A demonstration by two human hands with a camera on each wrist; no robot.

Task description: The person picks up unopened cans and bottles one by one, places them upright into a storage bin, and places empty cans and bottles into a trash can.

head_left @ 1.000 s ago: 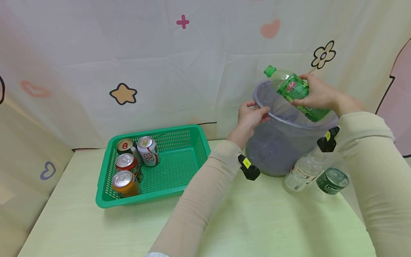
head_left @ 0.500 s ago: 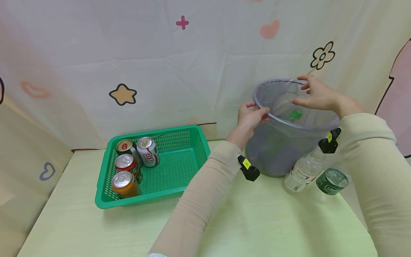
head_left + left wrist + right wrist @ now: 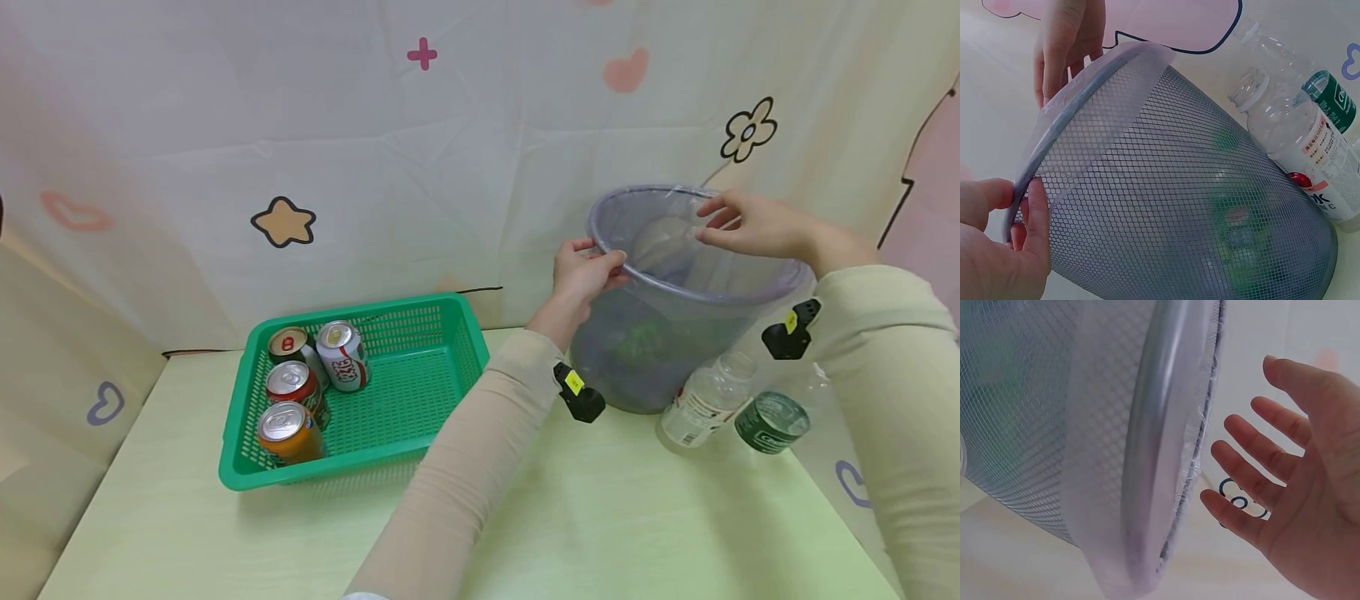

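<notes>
A grey mesh wastebasket (image 3: 637, 367) lined with a clear plastic bag stands at the back right of the table. My left hand (image 3: 585, 275) pinches its rim on the near left side, thumb on one face and fingers on the other, as the left wrist view also shows. Over the opening hangs my right hand (image 3: 761, 225), holding nothing, its fingers loosely bent; in the right wrist view the fingers (image 3: 1254, 450) are spread beside the rim. Through the mesh, a green soda bottle (image 3: 1241, 231) shows blurred inside the wastebasket.
Right of the wastebasket stand two clear plastic bottles without caps, one with a white label (image 3: 705, 404) and one with a green label (image 3: 776, 421). A green plastic basket (image 3: 405, 454) on the left holds several drink cans (image 3: 343, 357). A patterned curtain (image 3: 375, 167) hangs behind the table.
My right hand has let go of the green soda bottle, which dropped into the wastebasket. The hand has since shifted slightly right. My left hand stays on the rim.
</notes>
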